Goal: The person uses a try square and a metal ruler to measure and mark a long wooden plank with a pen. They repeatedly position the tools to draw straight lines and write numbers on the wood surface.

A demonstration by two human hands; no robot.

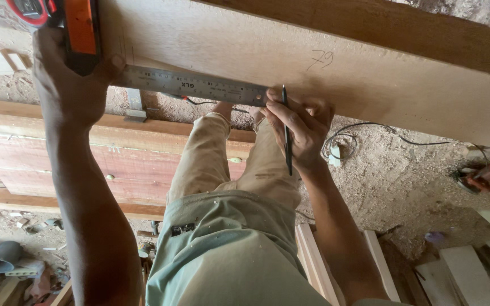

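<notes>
Head view: the left hand (69,85) clamps the orange-and-black stock of a combination square (80,34) against the edge of one wide pale wooden board (336,73), seemingly to keep its single steel ruler blade (191,85) flat across the face. The right hand (299,127) pinches one dark pencil (286,127) upright at the blade's end, fingertips resting on the board, apparently steadying it for a mark.

Ruler (191,85) lies on the plank (370,68), apparently between both hands

Under your hands the board (370,73) is pale, matt, smooth-planed wood. The ruler (194,85) is brushed, dull-shining metal; its handle (80,25) at 10 o'clock is glossy orange plastic. The ground (392,175) at 4 o'clock is rough sawdust.
</notes>
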